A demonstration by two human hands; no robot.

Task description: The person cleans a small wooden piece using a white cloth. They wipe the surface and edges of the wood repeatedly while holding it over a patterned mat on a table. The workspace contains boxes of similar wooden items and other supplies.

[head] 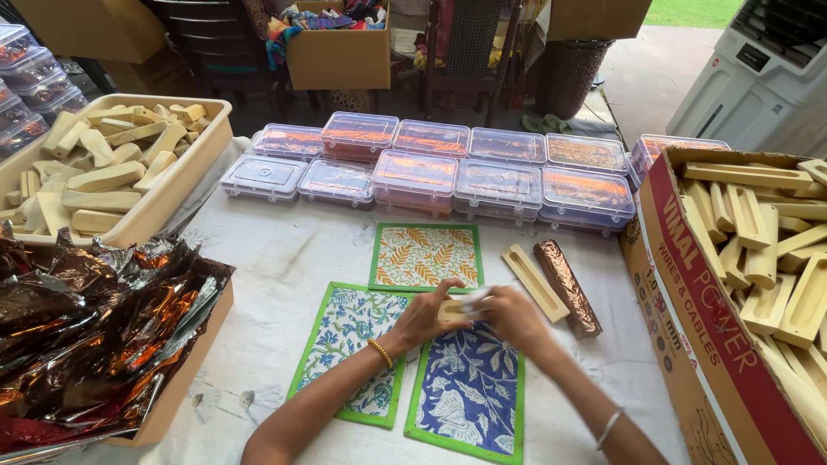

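Note:
My left hand (422,314) and my right hand (510,315) meet over the table's middle, both gripping one pale wooden piece (452,310). Something small and white (476,299) shows between my fingers; I cannot tell what it is. Under my hands lie three printed fabric mats with green borders: a yellow leaf mat (425,257), a blue-green floral mat (351,344) and a dark blue mat (468,396). To the right of my right hand lie a slotted wooden piece (534,282) and a copper foil-wrapped bar (567,287).
Clear plastic lidded boxes (448,168) stand in rows at the back. A cream tray (185,176) of wooden pieces is at the left, a box of crumpled copper foil (77,336) at the near left. A red cardboard box (698,301) of slotted wooden pieces is at the right.

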